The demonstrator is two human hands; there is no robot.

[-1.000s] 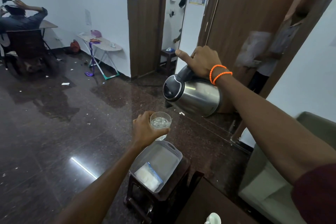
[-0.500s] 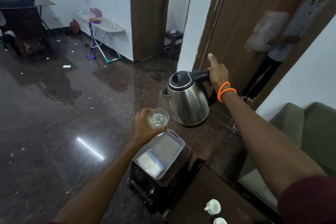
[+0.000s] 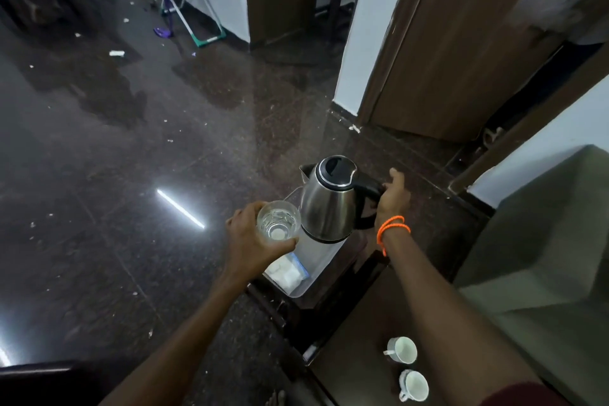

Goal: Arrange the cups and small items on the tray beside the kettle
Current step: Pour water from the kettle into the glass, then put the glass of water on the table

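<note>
A pale tray (image 3: 324, 265) sits on a dark stool (image 3: 333, 300), on a glossy dark floor (image 3: 131, 175). A steel kettle (image 3: 329, 204), black lid closed, is upright at the tray's far end; whether it rests on the tray cannot be told. The right hand (image 3: 393, 198) grips its black handle. At the tray's near end lies a white packet (image 3: 286, 270). The left hand (image 3: 255, 242) holds a glass (image 3: 278, 221) above the tray's left side, with clear liquid inside. Two white cups (image 3: 402, 350), apparently empty, stand on a brown table nearer than the tray.
</note>
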